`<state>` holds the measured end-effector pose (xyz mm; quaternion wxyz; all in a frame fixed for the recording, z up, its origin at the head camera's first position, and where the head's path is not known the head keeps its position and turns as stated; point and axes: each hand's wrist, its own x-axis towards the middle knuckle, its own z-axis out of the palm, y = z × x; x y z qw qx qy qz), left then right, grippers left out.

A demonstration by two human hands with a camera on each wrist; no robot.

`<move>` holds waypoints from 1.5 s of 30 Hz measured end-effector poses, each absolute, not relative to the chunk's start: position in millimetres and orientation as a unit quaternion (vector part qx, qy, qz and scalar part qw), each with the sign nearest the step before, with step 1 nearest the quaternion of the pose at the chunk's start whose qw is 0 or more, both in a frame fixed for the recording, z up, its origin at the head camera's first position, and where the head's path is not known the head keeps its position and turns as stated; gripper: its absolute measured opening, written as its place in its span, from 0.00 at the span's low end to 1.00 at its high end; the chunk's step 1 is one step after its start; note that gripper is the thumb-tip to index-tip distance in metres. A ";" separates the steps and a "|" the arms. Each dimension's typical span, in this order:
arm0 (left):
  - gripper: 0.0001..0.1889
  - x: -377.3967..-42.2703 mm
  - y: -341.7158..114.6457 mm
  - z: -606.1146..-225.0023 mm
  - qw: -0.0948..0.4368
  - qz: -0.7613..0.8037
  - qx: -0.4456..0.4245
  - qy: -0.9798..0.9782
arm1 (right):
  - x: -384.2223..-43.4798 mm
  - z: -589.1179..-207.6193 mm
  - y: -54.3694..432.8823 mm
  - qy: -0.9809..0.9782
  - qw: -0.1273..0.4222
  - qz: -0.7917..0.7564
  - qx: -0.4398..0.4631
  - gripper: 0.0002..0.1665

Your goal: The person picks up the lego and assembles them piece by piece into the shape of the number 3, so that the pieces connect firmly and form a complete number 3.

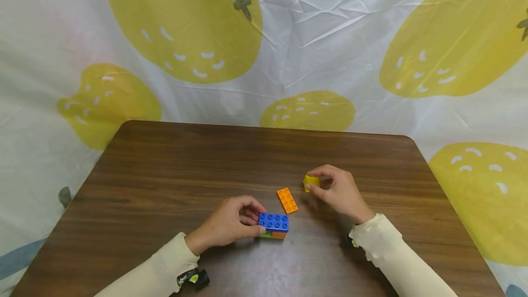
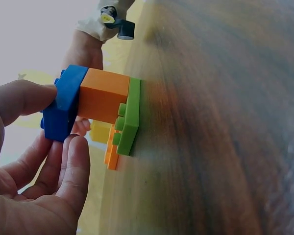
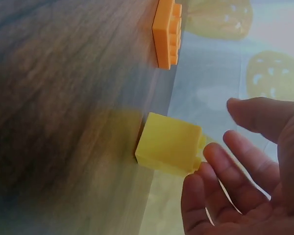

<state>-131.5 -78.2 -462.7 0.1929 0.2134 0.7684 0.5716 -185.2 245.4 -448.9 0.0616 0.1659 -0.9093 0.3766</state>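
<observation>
A blue brick [image 1: 273,221] tops a small stack, above an orange block [image 2: 104,94] and a green plate [image 2: 130,117] that lies on the table. My left hand [image 1: 231,223] holds the blue brick at its left end, thumb on one side and fingers on the other. Beyond the stack lies a flat orange brick [image 1: 287,200], studs up. Farther right stands a yellow brick [image 3: 170,143], with my right hand [image 1: 340,191] beside it. In the right wrist view, that hand's thumb is apart from the brick and its fingertips are close to the studs; contact is unclear.
Everything stands on a dark brown wooden table [image 1: 185,159] with rounded far corners. Behind it hangs a white cloth [image 1: 321,58] printed with large yellow fruit. A small black device [image 1: 200,278] is strapped at the left wrist.
</observation>
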 end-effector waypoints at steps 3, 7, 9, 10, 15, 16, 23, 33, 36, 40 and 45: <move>0.18 -131.3 -77.7 -463.0 0.194 0.571 0.213 0.768 | -186.5 -450.0 247.2 -0.915 0.069 0.362 0.165 0.16; 0.18 -131.1 -76.9 -463.7 0.196 0.572 0.213 0.768 | -187.4 -450.9 249.5 -0.919 0.071 0.350 0.164 0.16; 0.18 -131.0 -76.7 -464.3 0.197 0.573 0.214 0.767 | -187.8 -451.7 250.7 -0.921 0.066 0.348 0.164 0.16; 0.18 -130.9 -76.6 -464.7 0.198 0.573 0.214 0.766 | -187.9 -452.0 251.1 -0.921 0.063 0.347 0.164 0.16; 0.18 -130.2 -76.6 -465.9 0.198 0.574 0.214 0.765 | -188.0 -455.0 253.5 -0.926 0.045 0.340 0.158 0.19; 0.18 -129.9 -76.7 -465.8 0.199 0.573 0.214 0.766 | -187.9 -455.6 253.9 -0.926 0.042 0.340 0.157 0.19; 0.18 -127.8 -77.9 -464.7 0.204 0.569 0.208 0.769 | -187.5 -460.1 256.3 -0.928 0.023 0.340 0.151 0.22; 0.18 -130.6 -77.7 -463.7 0.190 0.571 0.215 0.769 | -190.9 -457.8 257.5 -0.931 0.006 0.332 0.155 0.22; 0.18 -131.1 -77.6 -463.5 0.190 0.570 0.215 0.770 | -190.4 -456.9 257.4 -0.930 0.003 0.334 0.152 0.22; 0.18 -131.2 -77.8 -463.2 0.191 0.570 0.214 0.770 | -189.8 -456.3 257.1 -0.928 0.000 0.341 0.149 0.22; 0.18 -131.3 -78.3 -463.3 0.190 0.571 0.216 0.769 | -188.8 -455.6 256.4 -0.926 0.004 0.346 0.150 0.22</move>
